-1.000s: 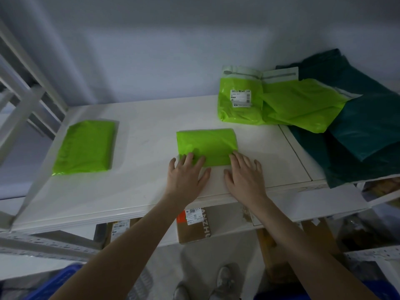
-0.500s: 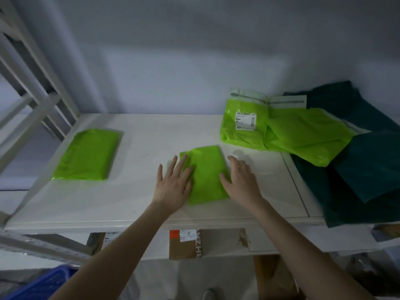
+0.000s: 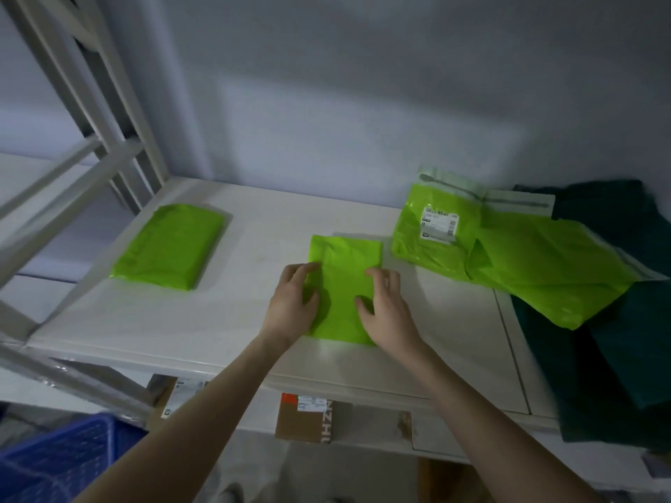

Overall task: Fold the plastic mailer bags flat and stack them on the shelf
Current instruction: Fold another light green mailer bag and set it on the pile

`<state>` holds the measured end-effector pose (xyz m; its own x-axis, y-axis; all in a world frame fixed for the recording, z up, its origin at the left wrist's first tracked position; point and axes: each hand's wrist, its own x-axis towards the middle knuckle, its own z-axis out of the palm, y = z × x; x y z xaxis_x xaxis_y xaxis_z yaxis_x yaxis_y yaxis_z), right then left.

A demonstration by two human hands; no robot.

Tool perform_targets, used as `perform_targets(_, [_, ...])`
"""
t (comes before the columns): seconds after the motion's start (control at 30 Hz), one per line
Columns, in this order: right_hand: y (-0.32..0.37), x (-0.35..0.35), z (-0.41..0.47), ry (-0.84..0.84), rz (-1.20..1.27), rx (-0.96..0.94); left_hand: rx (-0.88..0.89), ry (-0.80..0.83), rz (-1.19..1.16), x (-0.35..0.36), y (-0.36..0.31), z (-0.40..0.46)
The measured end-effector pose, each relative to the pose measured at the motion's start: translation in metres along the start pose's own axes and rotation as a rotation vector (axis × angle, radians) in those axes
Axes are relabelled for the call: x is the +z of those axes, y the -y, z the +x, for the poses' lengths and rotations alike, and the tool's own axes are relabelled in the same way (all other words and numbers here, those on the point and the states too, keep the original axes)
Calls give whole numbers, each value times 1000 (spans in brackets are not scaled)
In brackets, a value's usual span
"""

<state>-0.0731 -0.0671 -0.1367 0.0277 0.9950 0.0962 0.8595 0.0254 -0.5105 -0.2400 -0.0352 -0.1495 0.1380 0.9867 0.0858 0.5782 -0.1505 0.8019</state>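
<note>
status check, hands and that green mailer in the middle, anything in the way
Left hand and right hand both gripping the folded green mailer by its sides. Mailer flat on shelf. Nothing blocking.

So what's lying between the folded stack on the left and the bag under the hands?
Nothing: the head view shows only bare white shelf between the folded stack and that bag.

Storeroom or packing area: white metal shelving (image 3: 225, 321), labelled cardboard parcels (image 3: 308, 417), blue crate (image 3: 54, 459).

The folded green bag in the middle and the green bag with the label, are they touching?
Apart. In the head view, white shelf shows between the folded bag and the labelled bag.
</note>
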Motion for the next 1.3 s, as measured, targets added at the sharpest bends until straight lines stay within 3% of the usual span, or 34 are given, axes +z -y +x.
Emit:
perform_targets(0.57, [137,88,71,98,116,64,24,-2,218,-127,86,49])
perform_targets(0.7, [147,101,81,124,69,112,39,69,358,-141,99,64])
perform_targets(0.9, [152,111,84,144,-163,128,107,21,683,-146,112,66])
perform_targets(1.3, [153,117,81,145,-238,85,51,69,603,-148,123,67])
